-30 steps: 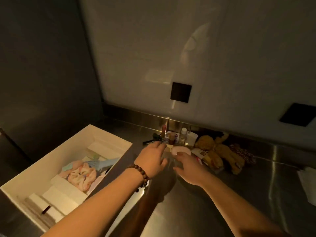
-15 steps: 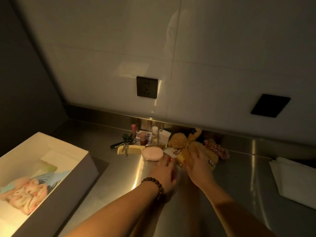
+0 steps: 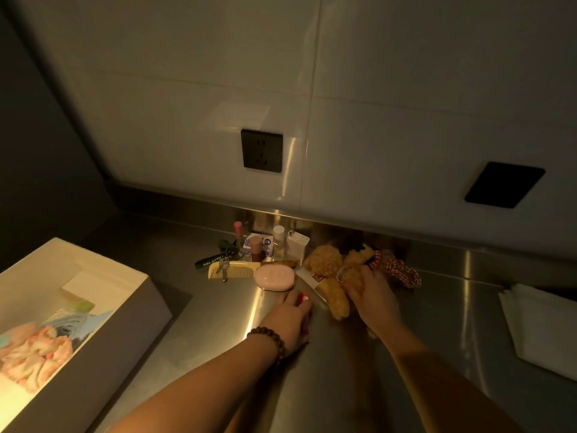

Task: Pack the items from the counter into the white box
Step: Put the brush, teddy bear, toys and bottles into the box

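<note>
The white box (image 3: 137, 295) stands at the left with a pink scrunchie (image 3: 34, 354) and other pieces inside. Against the back wall lies a cluster of items: a yellow comb (image 3: 234, 270), keys (image 3: 223, 264), a pink oval soap case (image 3: 274, 277), small bottles (image 3: 278, 242) and a brown plush bear (image 3: 327, 270). My right hand (image 3: 371, 295) grips the bear's body. My left hand (image 3: 290, 317) lies over a small red item (image 3: 303, 300) on the counter, fingers curled around it.
The steel counter (image 3: 218, 323) runs to the wall, which carries two dark sockets (image 3: 261, 150). A red checked scrunchie (image 3: 401, 271) lies behind the bear. A stack of white paper (image 3: 543, 326) sits at the right edge.
The view swung right, so the box slid to the left. Both hands moved from the pink case to the right; my right hand closed on the bear and my left on the red item.
</note>
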